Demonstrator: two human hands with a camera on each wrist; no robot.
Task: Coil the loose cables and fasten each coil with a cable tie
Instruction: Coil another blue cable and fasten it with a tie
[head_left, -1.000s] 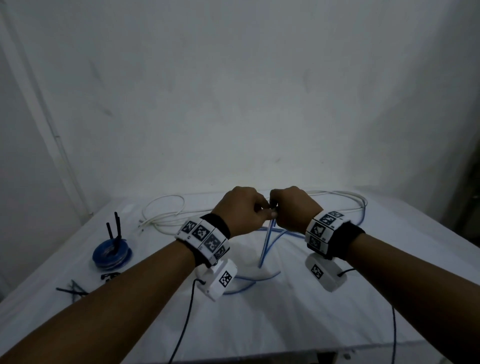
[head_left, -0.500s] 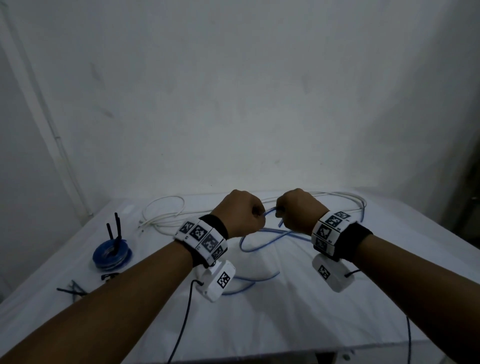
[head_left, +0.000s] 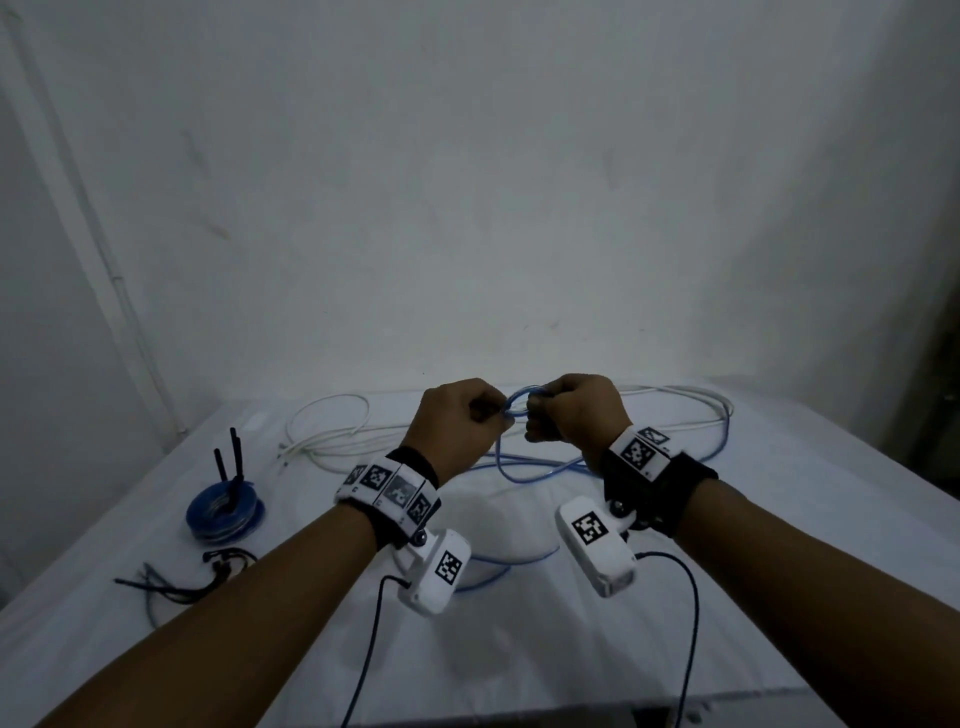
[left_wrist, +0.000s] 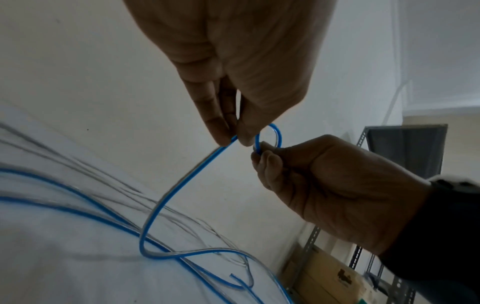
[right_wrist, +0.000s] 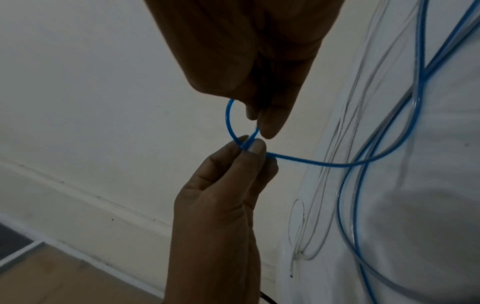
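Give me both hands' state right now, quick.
Left hand: fingertips pinch the blue cable at a small loop.
Right hand: pinches the same loop's other side.

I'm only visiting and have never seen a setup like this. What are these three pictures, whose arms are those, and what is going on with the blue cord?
No machine here: a person wears three cameras, one on the head and one on each wrist. The wide picture looks down from the head; the close ones look along each hand. The left hand and right hand pinch a blue cable, forming a small first loop. On the white table lie a white cable, a finished blue coil and loose black cable ties.
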